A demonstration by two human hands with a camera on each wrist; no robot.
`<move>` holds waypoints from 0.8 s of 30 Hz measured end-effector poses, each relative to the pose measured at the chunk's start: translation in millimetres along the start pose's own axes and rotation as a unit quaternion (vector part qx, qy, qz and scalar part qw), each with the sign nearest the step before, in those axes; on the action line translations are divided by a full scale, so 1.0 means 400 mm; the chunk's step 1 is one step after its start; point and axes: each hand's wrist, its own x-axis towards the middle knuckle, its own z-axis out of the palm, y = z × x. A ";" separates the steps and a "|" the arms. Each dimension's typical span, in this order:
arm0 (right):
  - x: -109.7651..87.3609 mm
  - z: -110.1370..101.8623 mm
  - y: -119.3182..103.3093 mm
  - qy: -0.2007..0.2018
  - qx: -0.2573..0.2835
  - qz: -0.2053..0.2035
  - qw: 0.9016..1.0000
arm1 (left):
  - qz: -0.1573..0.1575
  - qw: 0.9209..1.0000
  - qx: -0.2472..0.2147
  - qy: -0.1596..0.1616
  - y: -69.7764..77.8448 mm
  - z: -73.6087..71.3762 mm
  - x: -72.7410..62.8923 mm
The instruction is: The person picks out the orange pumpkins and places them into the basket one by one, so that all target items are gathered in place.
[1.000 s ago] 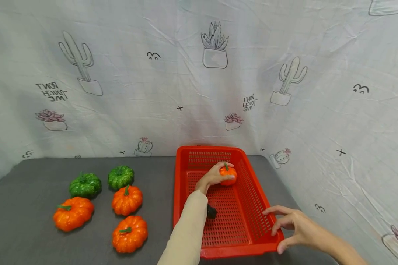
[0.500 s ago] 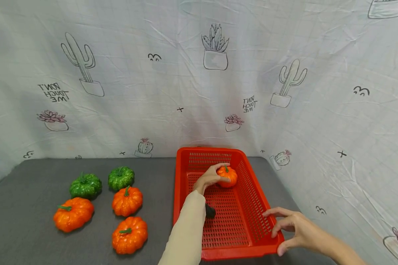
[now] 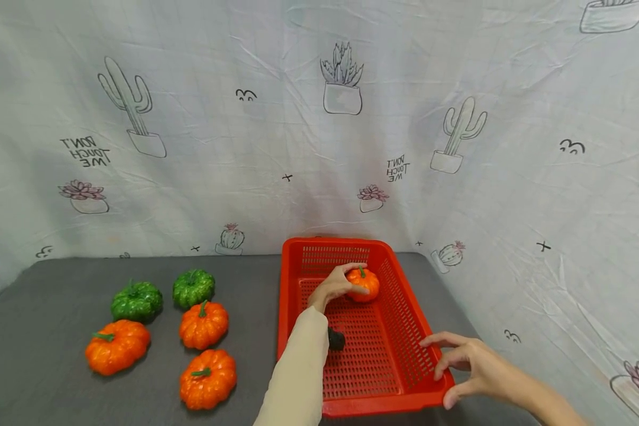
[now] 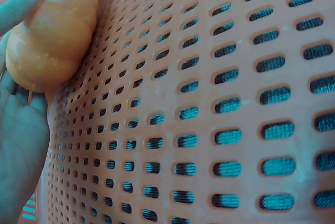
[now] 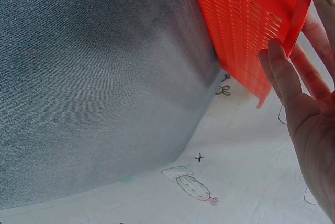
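On grey cloth-covered table: lower centre-right, red slotted plastic basket, round ribbed orange pumpkin inside; lower left, two ribbed green pumpkins behind three ribbed orange pumpkins.

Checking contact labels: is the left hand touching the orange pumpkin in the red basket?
Touching. The left wrist view shows the left hand around the orange pumpkin, one digit lying across its surface and other fingers at its stem end.
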 end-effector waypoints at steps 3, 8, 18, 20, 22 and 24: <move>-0.001 0.003 0.001 0.003 -0.002 0.001 1.000 | 0.001 1.000 -0.006 -0.002 -0.001 -0.002 -0.001; 0.007 -0.001 -0.003 0.003 -0.005 0.016 1.000 | 0.015 1.000 -0.020 0.006 0.007 -0.015 -0.002; 0.010 -0.013 -0.008 0.008 -0.021 0.002 1.000 | 0.042 0.999 -0.012 -0.005 0.075 -0.023 -0.020; 0.009 -0.012 -0.007 0.008 -0.021 0.003 1.000 | 0.057 0.998 -0.009 0.002 0.082 -0.022 -0.022; 0.006 -0.009 -0.008 0.003 -0.013 0.009 1.000 | 0.065 0.998 0.001 0.008 0.085 -0.018 -0.029; 0.003 -0.005 -0.009 -0.003 -0.004 0.019 1.000 | 0.067 0.998 0.008 0.013 0.082 -0.013 -0.034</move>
